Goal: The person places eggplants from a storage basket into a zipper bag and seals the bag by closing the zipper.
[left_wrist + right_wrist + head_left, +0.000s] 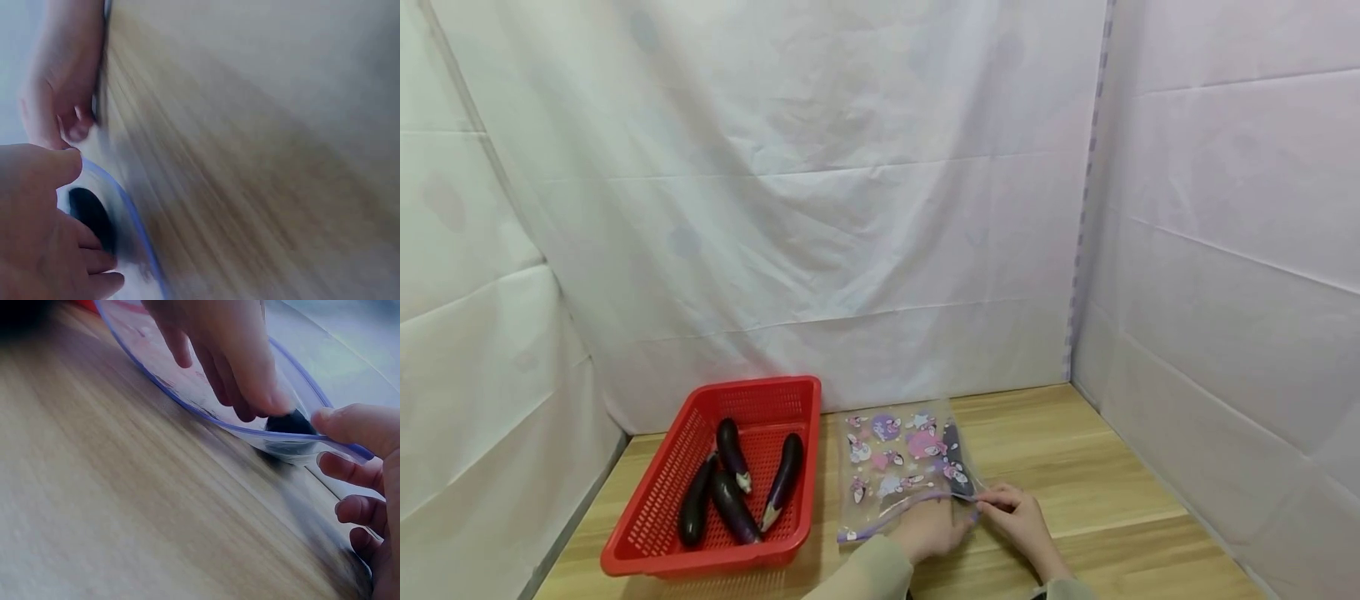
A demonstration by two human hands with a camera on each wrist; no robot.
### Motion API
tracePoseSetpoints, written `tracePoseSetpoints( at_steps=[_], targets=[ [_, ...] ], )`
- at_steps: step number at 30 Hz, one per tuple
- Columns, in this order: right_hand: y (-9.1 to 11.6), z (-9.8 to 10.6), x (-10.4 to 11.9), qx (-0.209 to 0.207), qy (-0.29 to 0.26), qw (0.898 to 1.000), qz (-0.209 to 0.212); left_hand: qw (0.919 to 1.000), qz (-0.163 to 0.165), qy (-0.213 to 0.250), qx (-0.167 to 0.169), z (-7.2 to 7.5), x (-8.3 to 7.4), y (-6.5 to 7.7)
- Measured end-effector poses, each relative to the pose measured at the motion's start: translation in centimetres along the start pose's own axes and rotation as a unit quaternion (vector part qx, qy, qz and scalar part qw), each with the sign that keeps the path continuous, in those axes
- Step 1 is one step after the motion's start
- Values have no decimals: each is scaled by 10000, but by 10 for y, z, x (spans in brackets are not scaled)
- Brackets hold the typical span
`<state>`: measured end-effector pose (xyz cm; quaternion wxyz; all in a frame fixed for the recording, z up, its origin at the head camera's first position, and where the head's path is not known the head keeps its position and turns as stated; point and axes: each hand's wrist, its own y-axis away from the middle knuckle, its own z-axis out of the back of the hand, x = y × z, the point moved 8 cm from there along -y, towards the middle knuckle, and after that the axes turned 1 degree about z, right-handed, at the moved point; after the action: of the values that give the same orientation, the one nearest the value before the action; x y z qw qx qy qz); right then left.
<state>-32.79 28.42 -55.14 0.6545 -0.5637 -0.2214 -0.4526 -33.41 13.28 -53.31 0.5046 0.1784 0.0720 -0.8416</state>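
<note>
A clear zip bag (880, 475) with cartoon prints and a purple zip edge lies flat on the table. Along its right side, inside, is a dark eggplant (953, 446). My left hand (928, 527) reaches into the bag's mouth, fingers loosely bent beside the eggplant's near end (292, 423). In the left wrist view that dark end (92, 212) shows between thumb and fingers, not enclosed by them. At the mouth's right corner, my right hand (1018, 521) pinches the purple edge (340, 445) between thumb and index finger, its other fingers curled below.
To the left of the bag stands a red plastic basket (808, 492) with several eggplants (735, 504) in it. The wooden table (1097, 475) extends to the right, and white cloth (850, 208) hangs behind and on both sides.
</note>
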Motion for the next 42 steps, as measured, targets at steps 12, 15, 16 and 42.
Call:
tracePoseSetpoints(
  at_steps=[12,15,16,42],
  targets=[
    [-1,2,37,112,198,9997,-26,9819,-1499,-1101,-360,31,-19,72],
    [-1,2,39,169,207,9996,-106,9661,-2017,-1238,-1031,55,-21,91],
    [-1,2,38,167,199,9995,-153,9604,-2160,-1273,-1218,63,-21,97],
    [-2,5,32,-116,270,9995,-105,9847,752,-568,-1468,198,167,95]
  ],
)
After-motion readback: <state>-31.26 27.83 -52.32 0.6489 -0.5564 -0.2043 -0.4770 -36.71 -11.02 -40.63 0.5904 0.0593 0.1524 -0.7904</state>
